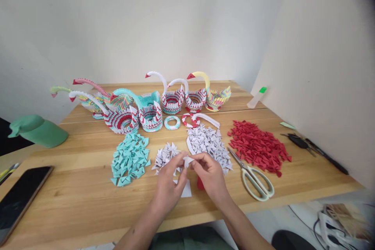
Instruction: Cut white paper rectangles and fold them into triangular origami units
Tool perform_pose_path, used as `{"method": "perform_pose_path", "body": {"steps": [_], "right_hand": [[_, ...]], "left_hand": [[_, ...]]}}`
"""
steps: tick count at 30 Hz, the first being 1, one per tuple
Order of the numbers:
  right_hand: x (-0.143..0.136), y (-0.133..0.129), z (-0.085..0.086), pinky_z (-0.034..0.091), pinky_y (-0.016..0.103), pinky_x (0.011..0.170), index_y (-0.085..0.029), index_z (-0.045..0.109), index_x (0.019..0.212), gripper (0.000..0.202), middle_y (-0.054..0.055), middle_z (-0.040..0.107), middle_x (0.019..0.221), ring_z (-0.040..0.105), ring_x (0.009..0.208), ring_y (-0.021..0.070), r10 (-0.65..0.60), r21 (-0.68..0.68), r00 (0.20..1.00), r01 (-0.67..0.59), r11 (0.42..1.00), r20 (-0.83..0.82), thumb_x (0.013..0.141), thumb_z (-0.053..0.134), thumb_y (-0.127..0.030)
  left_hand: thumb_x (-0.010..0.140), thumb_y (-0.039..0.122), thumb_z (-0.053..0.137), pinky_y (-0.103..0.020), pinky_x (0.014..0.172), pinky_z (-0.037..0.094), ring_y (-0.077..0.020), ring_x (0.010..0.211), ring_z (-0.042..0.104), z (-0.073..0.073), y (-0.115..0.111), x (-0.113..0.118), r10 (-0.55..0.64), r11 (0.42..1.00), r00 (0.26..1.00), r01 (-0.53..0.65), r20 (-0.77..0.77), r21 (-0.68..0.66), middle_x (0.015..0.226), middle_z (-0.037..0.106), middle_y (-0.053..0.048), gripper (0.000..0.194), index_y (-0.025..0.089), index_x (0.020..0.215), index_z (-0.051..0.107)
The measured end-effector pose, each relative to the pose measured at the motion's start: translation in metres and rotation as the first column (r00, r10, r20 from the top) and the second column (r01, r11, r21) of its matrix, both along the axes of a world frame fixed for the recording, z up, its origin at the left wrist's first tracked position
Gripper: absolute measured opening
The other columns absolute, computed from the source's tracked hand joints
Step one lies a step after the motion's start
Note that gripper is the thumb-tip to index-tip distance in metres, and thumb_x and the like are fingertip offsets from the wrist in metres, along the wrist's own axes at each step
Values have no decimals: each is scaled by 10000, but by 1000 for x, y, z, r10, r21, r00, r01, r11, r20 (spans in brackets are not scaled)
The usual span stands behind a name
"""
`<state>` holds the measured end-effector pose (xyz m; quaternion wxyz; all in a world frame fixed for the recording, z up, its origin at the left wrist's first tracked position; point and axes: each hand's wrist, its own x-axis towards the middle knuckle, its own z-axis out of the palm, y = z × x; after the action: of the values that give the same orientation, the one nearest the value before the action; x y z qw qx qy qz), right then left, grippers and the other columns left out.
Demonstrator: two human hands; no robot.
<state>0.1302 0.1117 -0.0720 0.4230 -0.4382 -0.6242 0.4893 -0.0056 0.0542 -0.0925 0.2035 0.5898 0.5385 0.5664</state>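
Observation:
Between my two hands is a small folded white paper piece [188, 161], pinched by the fingertips of both. My left hand [170, 181] grips its left side and my right hand [211, 175] its right side. Under them on the wood lies a flat white paper sheet [186, 190], partly covered by my left hand. A red object [200, 183] shows beside my right hand, mostly hidden. Just beyond my hands are a small heap of white folded pieces [165, 156] and a larger white heap [208, 142].
A turquoise heap [130, 158] lies left, a red heap [258, 144] right. Scissors [258, 181] rest near the right hand. Several paper swans [172, 99] stand behind two paper rings [172, 122]. A phone [22, 199] and green container [41, 131] sit left; keys [297, 140] right.

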Motion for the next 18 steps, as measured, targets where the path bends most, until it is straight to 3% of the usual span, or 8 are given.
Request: {"method": "perform_pose_path", "body": {"steps": [3, 7, 10, 13, 15, 18], "right_hand": [[-2, 1, 0, 471, 263, 639, -182, 644, 803, 151, -2, 641, 676, 596, 650, 161, -31, -83, 994, 23, 996, -103, 812, 645, -332], [-6, 0, -3, 476, 270, 666, -187, 627, 814, 151, 7, 647, 710, 603, 696, 170, -30, -84, 989, 18, 996, -144, 818, 652, -336], [-10, -3, -7, 489, 271, 676, -198, 613, 854, 112, 8, 635, 754, 607, 726, 173, -28, -1, 995, 28, 1000, -99, 842, 619, -309], [-13, -7, -8, 498, 262, 660, -210, 613, 1041, 189, 6, 622, 799, 617, 736, 168, -9, 108, 1000, 9, 994, 0, 864, 559, -247], [-12, -8, -6, 505, 271, 698, -217, 603, 1149, 290, 17, 633, 847, 631, 774, 172, 23, 201, 995, -42, 979, 92, 872, 518, -205], [-11, -10, -3, 500, 282, 769, -214, 622, 1149, 308, 35, 649, 907, 634, 842, 176, 52, 334, 982, -111, 936, 181, 876, 488, -167]], "left_hand": [[929, 185, 492, -341, 824, 563, -205, 958, 690, 2, 1, -2, 17, 995, 968, 9, 249, -103, 1237, 664, -118, 397, 217, 1325, 520], [872, 206, 600, -302, 788, 543, -225, 888, 702, 3, 4, -4, 2, 987, 989, 23, 148, -161, 994, 760, -78, 207, 182, 1031, 730], [861, 212, 632, -278, 749, 528, -212, 828, 700, 4, 5, -5, 16, 991, 994, -2, 107, -132, 940, 770, -52, 196, 199, 1016, 751], [854, 199, 642, -264, 740, 516, -205, 807, 700, 4, 5, -6, 44, 995, 993, -32, 113, -99, 922, 775, -45, 175, 209, 976, 767], [854, 191, 633, -257, 732, 507, -201, 795, 698, 6, 5, -6, 44, 996, 992, -34, 119, -85, 901, 776, -41, 163, 213, 931, 775], [860, 190, 607, -250, 713, 490, -186, 747, 678, 11, 4, -6, 35, 995, 989, -21, 147, -97, 835, 768, -31, 167, 208, 843, 772]]}}
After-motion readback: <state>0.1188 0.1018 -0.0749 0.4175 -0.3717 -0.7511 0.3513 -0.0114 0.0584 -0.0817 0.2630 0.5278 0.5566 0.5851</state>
